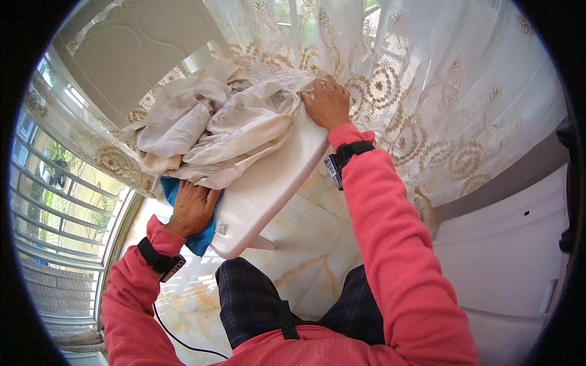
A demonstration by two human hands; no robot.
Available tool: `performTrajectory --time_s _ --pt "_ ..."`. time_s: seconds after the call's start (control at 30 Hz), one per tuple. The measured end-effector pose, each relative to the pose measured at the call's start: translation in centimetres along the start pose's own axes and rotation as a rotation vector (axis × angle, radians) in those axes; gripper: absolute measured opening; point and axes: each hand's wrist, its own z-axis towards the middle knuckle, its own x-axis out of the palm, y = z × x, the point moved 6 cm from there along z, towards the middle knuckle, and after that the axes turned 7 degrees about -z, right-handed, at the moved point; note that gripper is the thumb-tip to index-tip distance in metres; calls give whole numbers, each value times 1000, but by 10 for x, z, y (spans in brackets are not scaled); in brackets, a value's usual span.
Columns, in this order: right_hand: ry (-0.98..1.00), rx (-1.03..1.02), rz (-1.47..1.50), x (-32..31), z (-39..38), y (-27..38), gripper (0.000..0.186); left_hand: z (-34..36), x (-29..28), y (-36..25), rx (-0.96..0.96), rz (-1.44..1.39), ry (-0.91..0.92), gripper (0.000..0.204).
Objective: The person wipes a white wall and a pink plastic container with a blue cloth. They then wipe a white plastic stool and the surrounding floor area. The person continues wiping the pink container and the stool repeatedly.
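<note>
Blue cloth: I find it on the left edge of the white surface, just beside the near corner, partly hanging over; the blue cloth has its long axis running roughly along that edge.
Nearer hand: the left hand lies right on it, so cloth and palm side meet with no gap I can see; the right hand is well apart, at the far end of the right edge.
Left pose: back of the hand up, forearm coming in from the lower left, fingers pointing toward the heap; I cannot tell whether they press flat or pinch the fabric.
Right pose: arm reaching long across, thumb apart from the fingers, which bend over the edge; whether they grip it, I cannot tell.
Heap: crumpled whitish fabric covers the far-left part, close to both hands.
Behind: a patterned sheer curtain hangs beyond the far edge.
</note>
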Motion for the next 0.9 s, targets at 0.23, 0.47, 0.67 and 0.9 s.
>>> performTrajectory --time_s 0.23,0.47,0.67,0.9 --pt "-131 33 45 11 2 -4 51 -4 9 1 195 102 250 39" --pt "-148 72 44 1 0 -1 51 -12 12 31 75 88 415 36" --pt "-114 124 16 8 4 -1 49 -28 16 49 440 359 380 45" --pt "-102 110 -32 5 4 -1 50 -31 14 56 543 415 305 38"
